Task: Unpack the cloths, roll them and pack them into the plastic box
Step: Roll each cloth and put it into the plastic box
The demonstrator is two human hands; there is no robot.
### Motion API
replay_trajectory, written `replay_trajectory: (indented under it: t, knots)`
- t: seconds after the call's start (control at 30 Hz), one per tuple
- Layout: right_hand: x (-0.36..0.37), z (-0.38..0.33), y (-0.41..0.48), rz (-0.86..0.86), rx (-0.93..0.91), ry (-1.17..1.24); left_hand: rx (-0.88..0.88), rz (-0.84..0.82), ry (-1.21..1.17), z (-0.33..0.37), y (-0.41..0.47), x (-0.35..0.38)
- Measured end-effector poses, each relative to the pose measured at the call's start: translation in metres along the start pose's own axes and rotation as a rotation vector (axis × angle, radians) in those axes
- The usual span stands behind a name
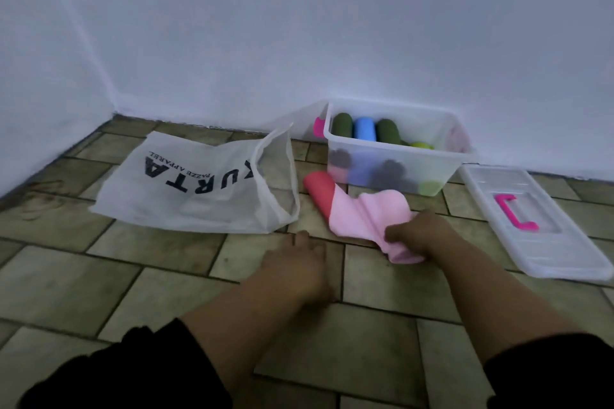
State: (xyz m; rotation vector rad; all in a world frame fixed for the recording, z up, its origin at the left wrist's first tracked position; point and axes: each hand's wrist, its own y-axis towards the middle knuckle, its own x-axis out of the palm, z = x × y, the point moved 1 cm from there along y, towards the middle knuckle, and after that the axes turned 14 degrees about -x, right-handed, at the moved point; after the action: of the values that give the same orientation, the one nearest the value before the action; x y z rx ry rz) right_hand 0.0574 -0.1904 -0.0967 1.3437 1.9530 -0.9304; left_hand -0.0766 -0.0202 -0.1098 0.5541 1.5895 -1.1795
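- Green-brown floor tiles (159,292) and a plain white wall (299,26) are seen from the head camera, the only view given.
- A white bag (186,189) with black letters is lying open on the tiles, to the left.
- A clear plastic box (395,159) is set against the wall. Rolled cloths are packed inside it – dark green ones, a blue roll (364,129) and a light green one.
- The box's lid (531,226), with a pink handle, is laid flat on the floor to the right, just beside the box.
- A pink cloth (368,212) is spread loosely on the tiles in front of the box. Its far end is rolled or folded into a darker red tube (319,189), near the bag's mouth.
- The right hand (422,232) is closed around the near end of the pink cloth, which is bunched up in its fingers.
- The left hand (295,262) is laid on the floor just beside the cloth. Nothing is held in it, and the fingers look spread.
- The cloth is judged to be soft, light and floppy – it will sag and wrinkle when lifted. It is best taken by two corners of one edge, pulled flat, then rolled tight.
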Motion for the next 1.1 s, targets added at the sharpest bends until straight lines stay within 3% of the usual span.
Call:
replay_trajectory:
  t: [0.17,0.3,0.4,0.53,0.6,0.67,0.73,0.8,0.9,1.0,1.1]
  knots:
    - [-0.021,0.017,-0.027,-0.150,0.220,0.167,-0.002,0.009,-0.047,0.001,0.004,0.008]
    - [-0.048,0.009,-0.027,-0.008,0.187,0.290,-0.009,-0.005,-0.032,0.003,0.004,0.005]
    - [-0.072,-0.017,-0.022,0.297,-0.085,0.183,0.000,0.021,-0.023,0.000,0.005,0.004]
    - [-0.057,-0.044,-0.046,0.678,-0.588,-0.317,0.029,0.007,-0.090,-0.005,0.006,-0.004]
    - [-0.026,-0.041,-0.064,0.634,-0.785,-0.538,0.003,0.116,-0.485,-0.013,0.008,-0.022]
    - [0.007,-0.027,-0.076,0.411,-0.835,-0.702,-0.056,0.405,-0.856,-0.025,0.008,-0.049]
    - [0.031,-0.010,-0.083,0.207,-0.813,-0.767,-0.014,0.593,-0.991,-0.030,0.009,-0.073]
    - [0.041,-0.001,-0.087,0.128,-0.821,-0.771,0.154,0.514,-0.987,-0.019,0.006,-0.084]
    - [0.037,0.003,-0.089,0.102,-0.865,-0.674,0.349,0.186,-0.737,0.010,0.002,-0.072]
    - [0.030,0.008,-0.093,0.041,-0.872,-0.542,0.317,-0.084,-0.453,0.025,0.004,-0.050]
    - [0.028,0.014,-0.103,0.069,-0.788,-0.325,0.248,-0.121,-0.289,0.026,0.001,-0.041]
